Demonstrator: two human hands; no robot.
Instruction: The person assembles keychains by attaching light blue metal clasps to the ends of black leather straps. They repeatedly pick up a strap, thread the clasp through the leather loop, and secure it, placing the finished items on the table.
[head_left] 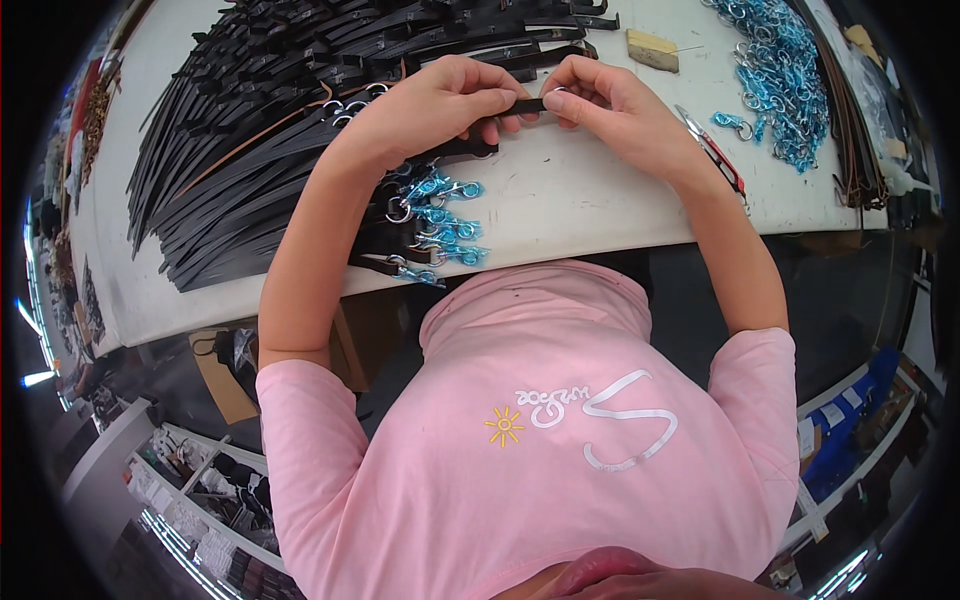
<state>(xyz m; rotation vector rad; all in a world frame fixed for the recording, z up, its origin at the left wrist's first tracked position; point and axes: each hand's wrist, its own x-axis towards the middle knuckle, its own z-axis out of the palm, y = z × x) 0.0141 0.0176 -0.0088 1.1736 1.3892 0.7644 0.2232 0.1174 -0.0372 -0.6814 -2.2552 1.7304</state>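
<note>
Over the far half of the white table, both hands meet on a narrow black strap (527, 106). My left hand (440, 105) pinches it between thumb and fingers. From the other side, my right hand (622, 112) closes thumb and forefinger at the strap's end, where a small silvery glint shows; what makes it is too small to tell. Below my left hand lie finished-looking black straps with metal rings and blue-wrapped snap hooks (440, 222). A large heap of black straps (240, 170) spreads beside and behind my left forearm.
Right of my right hand, red-handled snips (716, 158) lie on the table (590, 200). A yellowish block (652, 50) with a thin needle-like pin sits farther back. Blue-wrapped hooks (770, 90) are piled at the right, beside hanging brown straps (856, 150).
</note>
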